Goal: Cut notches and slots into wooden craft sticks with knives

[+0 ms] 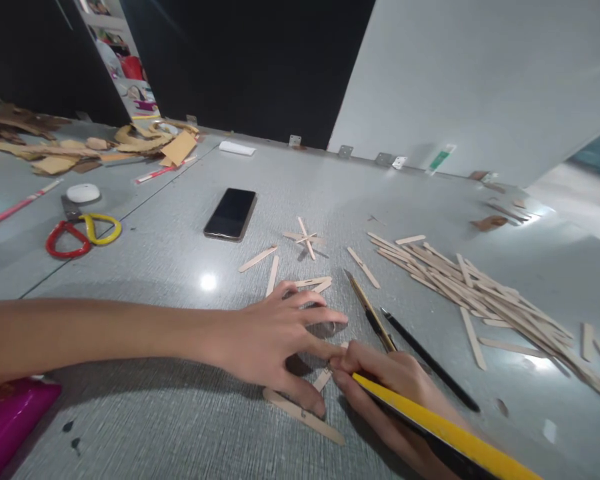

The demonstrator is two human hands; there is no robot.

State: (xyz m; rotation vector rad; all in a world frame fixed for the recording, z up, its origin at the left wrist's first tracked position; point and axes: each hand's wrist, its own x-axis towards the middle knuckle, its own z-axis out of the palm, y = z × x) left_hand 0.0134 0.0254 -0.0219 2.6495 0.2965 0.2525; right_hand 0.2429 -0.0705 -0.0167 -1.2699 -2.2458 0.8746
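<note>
My left hand (pixel 275 333) lies spread over the table, palm down. Its thumb rests on a marked wooden craft stick (pixel 305 417), and the index fingertip meets another short stick (pixel 323 379). My right hand (pixel 390 387) is closed in a writing grip round a long yellow-and-black tool (pixel 430 417), whose tip is hidden behind the fingers at that short stick. Beyond my left fingers lie more craft sticks (pixel 313 283). A gold craft knife (pixel 367 303) and a black pencil (pixel 430 360) lie beside my right hand.
A pile of craft sticks (pixel 460 283) spreads on the right. Farther off are crossed sticks (pixel 305 238) and a phone (pixel 231 213). Scissors (pixel 83 233), a white case (pixel 83 193) and cardboard scraps (pixel 70 150) lie left. A magenta packet (pixel 20 420) sits near my left forearm.
</note>
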